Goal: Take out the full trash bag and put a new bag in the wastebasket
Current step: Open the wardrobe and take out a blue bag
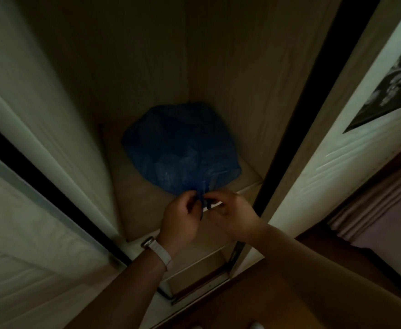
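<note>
While both work at lower centre, left hand [180, 218] and right hand [234, 216] pinch the gathered neck | blue trash bag [180, 148] sits mid-frame on cabinet shelf [133, 193] | likely knotting: hold neck bunched tight, cinch fully before lifting it out

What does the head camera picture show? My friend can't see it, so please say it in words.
Seen from above, the left hand and the right hand pinch the gathered neck of a blue bag that lies inside a dim wooden cupboard. The left wrist wears a white watch.
</note>
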Demonstrator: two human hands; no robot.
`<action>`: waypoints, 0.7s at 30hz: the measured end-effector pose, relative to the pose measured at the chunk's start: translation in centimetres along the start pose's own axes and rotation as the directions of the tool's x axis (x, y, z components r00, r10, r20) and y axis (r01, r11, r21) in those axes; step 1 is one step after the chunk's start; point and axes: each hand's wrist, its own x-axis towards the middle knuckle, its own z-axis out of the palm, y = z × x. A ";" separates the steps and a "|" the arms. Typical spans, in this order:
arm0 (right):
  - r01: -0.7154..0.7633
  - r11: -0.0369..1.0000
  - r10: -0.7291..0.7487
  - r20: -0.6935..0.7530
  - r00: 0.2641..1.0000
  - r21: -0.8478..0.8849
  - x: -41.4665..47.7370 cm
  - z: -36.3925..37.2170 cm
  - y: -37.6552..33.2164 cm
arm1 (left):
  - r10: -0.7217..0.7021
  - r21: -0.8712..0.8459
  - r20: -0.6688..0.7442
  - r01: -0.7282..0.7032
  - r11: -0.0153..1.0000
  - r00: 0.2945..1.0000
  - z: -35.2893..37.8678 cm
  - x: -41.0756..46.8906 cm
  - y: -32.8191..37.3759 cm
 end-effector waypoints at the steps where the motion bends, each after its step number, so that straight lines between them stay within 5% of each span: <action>1: 0.001 0.999 -0.004 -0.047 0.999 -0.054 -0.3 0.1 -0.2 | 0.009 0.011 -0.023 -0.009 1.000 1.000 -0.2 -0.2 -0.1; 5: -0.041 0.970 0.003 -0.156 0.988 -0.240 -1.1 0.3 -1.0 | 0.113 0.079 -0.093 -0.106 0.991 0.989 -1.5 -1.2 -0.1; 11: -0.059 0.959 -0.005 -0.227 0.974 -0.277 -2.2 -1.1 -3.0 | 0.396 0.269 -0.203 -0.338 0.902 0.896 -4.0 -3.5 1.5; 21: -0.229 0.856 0.129 -0.237 0.963 -0.464 -8.5 -5.5 -5.2 | 0.510 0.294 -0.174 -0.450 0.843 0.842 -3.8 -9.8 6.1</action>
